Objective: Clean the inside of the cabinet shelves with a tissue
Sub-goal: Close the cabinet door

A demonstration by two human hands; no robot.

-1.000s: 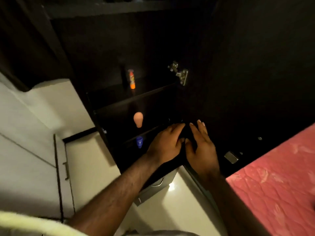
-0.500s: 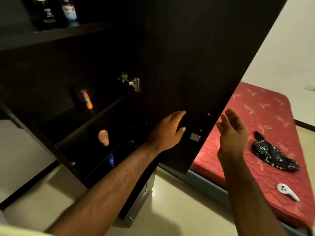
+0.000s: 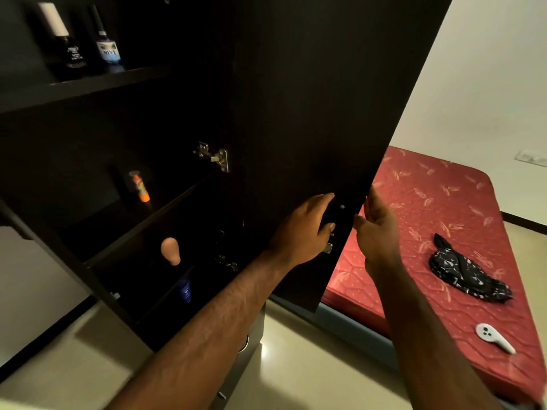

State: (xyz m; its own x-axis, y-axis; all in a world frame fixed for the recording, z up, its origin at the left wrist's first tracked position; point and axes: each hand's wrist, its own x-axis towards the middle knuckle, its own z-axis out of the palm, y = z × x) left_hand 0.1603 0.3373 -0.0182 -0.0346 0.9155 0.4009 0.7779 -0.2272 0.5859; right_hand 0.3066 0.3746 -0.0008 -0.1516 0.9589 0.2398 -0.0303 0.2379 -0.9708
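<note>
While my left hand [image 3: 299, 232] lies flat-fingered on the inner face of the cabinet door [image 3: 310, 99], my right hand [image 3: 376, 232] pinches its free edge. No tissue is visible. The shelves [image 3: 148, 219] lie to the left in shadow. The stiff hinged panel should swing lightly and is best gripped at that edge.

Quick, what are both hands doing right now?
Left hand: open, flat against the cabinet door.
Right hand: at the door's edge; grip unclear.
</note>
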